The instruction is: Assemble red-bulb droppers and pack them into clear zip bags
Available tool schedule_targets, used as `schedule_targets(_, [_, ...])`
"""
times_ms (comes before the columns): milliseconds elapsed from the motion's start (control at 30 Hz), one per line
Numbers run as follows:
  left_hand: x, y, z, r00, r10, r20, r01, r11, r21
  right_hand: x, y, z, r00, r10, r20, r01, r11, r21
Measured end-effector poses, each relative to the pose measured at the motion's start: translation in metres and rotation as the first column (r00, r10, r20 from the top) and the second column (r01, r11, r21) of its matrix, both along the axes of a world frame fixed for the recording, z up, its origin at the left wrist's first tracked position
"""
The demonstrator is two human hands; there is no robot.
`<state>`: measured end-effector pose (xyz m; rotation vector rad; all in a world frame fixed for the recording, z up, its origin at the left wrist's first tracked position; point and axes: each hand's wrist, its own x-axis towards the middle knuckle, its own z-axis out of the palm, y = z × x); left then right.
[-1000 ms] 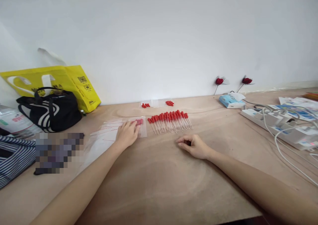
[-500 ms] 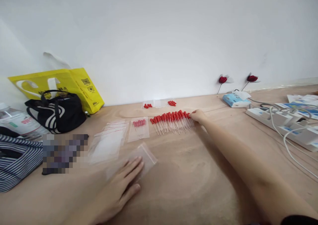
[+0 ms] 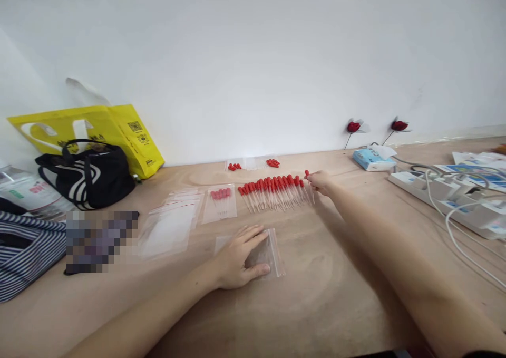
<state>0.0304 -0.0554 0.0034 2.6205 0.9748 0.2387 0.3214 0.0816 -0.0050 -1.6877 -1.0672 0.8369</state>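
My left hand [image 3: 242, 258] lies flat with fingers apart on a clear zip bag [image 3: 276, 255], pressing it against the table. At the right end of a row of glass droppers [image 3: 272, 189] with red rubber bulbs, my right hand [image 3: 321, 182] pinches one dropper [image 3: 307, 174], its red bulb upward and thin glass tip down. To the left of the row, a filled zip bag [image 3: 219, 210] holds several droppers. Farther left lies a fanned stack of zip bags [image 3: 169, 226] with red seal lines. Parts of the bag under my left hand are hidden.
Loose red bulbs [image 3: 272, 163] lie on clear bags by the wall. At left stand a yellow bag [image 3: 138, 142], a black bag [image 3: 103, 179] and a large bottle [image 3: 27, 189]. To the right are a tissue pack [image 3: 373, 159] and a power strip [image 3: 443, 202] with cables.
My left hand has slid the zip bag rightward across the table. One dropper at the row's right end has been taken hold of by my right hand and drawn slightly apart.
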Motion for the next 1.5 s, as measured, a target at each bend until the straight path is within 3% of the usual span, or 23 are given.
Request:
schedule_targets(167, [0.004, 0.005, -0.006, 0.999, 0.028, 0.039, -0.027, 0.999, -0.032, 0.000, -0.048, 0.008, 0.967, 0.102, -0.234, -0.067, 0.986, 0.153])
schedule_targets(267, [0.005, 0.006, -0.006, 0.997, 0.071, 0.035, -0.070, 0.997, -0.038, -0.016, -0.083, -0.002, 0.871, 0.230, -0.433, -0.094, 0.945, 0.312])
schedule_targets(400, [0.005, 0.005, -0.005, 0.996, 0.082, 0.030, -0.080, 0.996, -0.039, -0.046, -0.116, -0.019, 0.809, 0.282, -0.515, -0.102, 0.931, 0.350])
schedule_targets(533, [0.005, 0.004, -0.005, 0.996, 0.082, 0.030, -0.080, 0.996, -0.044, -0.063, -0.124, -0.024, 0.799, 0.341, -0.496, -0.174, 0.920, 0.352])
schedule_targets(767, [0.006, 0.004, -0.006, 0.994, 0.088, 0.060, -0.085, 0.995, -0.049, -0.065, -0.124, -0.024, 0.806, 0.364, -0.466, -0.209, 0.913, 0.351])
schedule_targets(967, [0.006, 0.005, -0.009, 0.991, 0.070, 0.118, -0.069, 0.998, -0.011, -0.071, -0.131, -0.025, 0.739, 0.419, -0.527, -0.287, 0.904, 0.316])
schedule_targets(1033, [0.007, 0.006, -0.011, 0.984, 0.069, 0.161, -0.078, 0.996, 0.050, -0.074, -0.135, -0.025, 0.727, 0.475, -0.495, -0.380, 0.880, 0.286])
schedule_targets(1133, [0.011, 0.006, -0.013, 0.977, 0.095, 0.193, -0.126, 0.980, 0.154, -0.077, -0.140, -0.026, 0.753, 0.578, -0.313, -0.519, 0.815, 0.257])
schedule_targets(1233, [0.013, 0.006, -0.012, 0.976, 0.118, 0.185, -0.153, 0.970, 0.187, -0.076, -0.141, -0.027, 0.775, 0.612, -0.159, -0.562, 0.782, 0.269])
schedule_targets(1367, [0.006, 0.006, 0.000, 0.986, 0.107, 0.126, -0.121, 0.986, 0.113, -0.071, -0.138, -0.027, 0.808, 0.588, -0.036, -0.563, 0.789, 0.246])
schedule_targets(1500, [-0.015, 0.006, 0.013, 0.997, -0.076, 0.025, 0.077, 0.996, -0.051, -0.067, -0.135, -0.027, 0.813, 0.582, 0.009, -0.572, 0.796, 0.196])
